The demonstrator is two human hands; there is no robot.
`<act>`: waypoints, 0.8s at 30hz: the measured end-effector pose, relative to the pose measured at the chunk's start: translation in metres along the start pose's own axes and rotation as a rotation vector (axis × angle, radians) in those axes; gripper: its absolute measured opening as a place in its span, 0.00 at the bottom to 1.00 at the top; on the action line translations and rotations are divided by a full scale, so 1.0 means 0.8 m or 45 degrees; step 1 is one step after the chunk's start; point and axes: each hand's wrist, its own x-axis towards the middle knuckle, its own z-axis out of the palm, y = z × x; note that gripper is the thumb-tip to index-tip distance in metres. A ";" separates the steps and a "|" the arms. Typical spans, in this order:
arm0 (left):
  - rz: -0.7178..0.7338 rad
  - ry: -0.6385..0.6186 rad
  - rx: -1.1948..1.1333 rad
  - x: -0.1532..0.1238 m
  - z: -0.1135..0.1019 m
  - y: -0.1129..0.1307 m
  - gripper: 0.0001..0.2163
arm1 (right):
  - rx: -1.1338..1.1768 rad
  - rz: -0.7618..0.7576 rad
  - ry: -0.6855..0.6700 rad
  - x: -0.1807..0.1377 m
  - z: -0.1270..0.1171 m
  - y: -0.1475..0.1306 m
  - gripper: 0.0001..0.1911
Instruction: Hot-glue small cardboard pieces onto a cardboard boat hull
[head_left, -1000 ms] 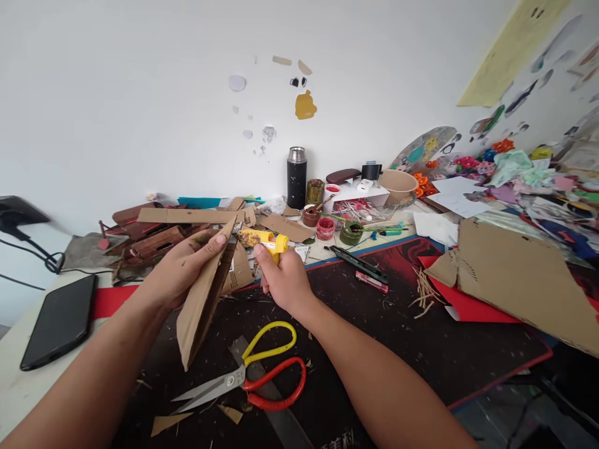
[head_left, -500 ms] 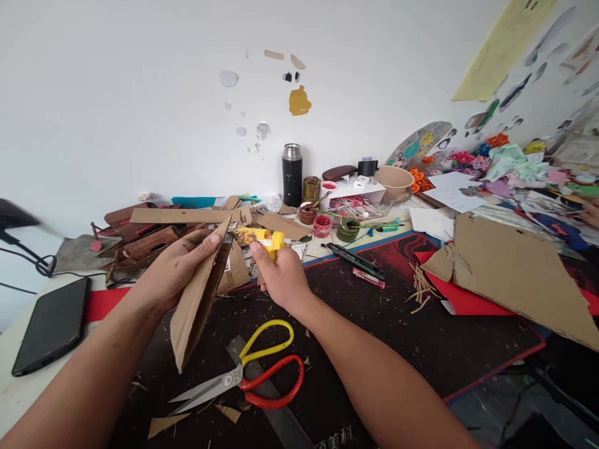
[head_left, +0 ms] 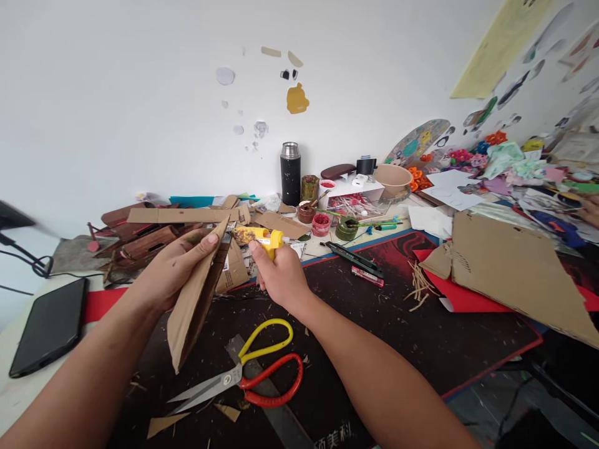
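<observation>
A folded piece of brown cardboard [head_left: 194,305] is gripped in my left hand [head_left: 180,268], thumb on its near face, the rest of the fingers hidden behind it. My right hand [head_left: 283,274] is wrapped round a yellow hot glue gun [head_left: 253,238] stained brown near the front. The gun's nozzle points left and meets the upper far edge of the cardboard; whether it touches I cannot tell. Below both hands, scissors [head_left: 229,378] with one yellow and one red handle lie slightly apart at the blades, across a grey metal ruler [head_left: 281,418].
Cardboard scraps and wooden pieces [head_left: 150,243] pile up at the left, by a black tablet [head_left: 51,327]. A black thermos [head_left: 291,174] and paint jars [head_left: 321,224] stand along the wall. A green cutter [head_left: 355,259] and a large cardboard sheet [head_left: 515,268] lie to the right.
The whole view has shifted very slightly. Both hands keep their hold, with the glue gun's nozzle still at the cardboard's upper edge.
</observation>
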 end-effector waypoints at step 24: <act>-0.003 0.004 0.027 -0.001 0.001 0.001 0.35 | -0.007 0.010 -0.002 -0.002 0.000 -0.002 0.33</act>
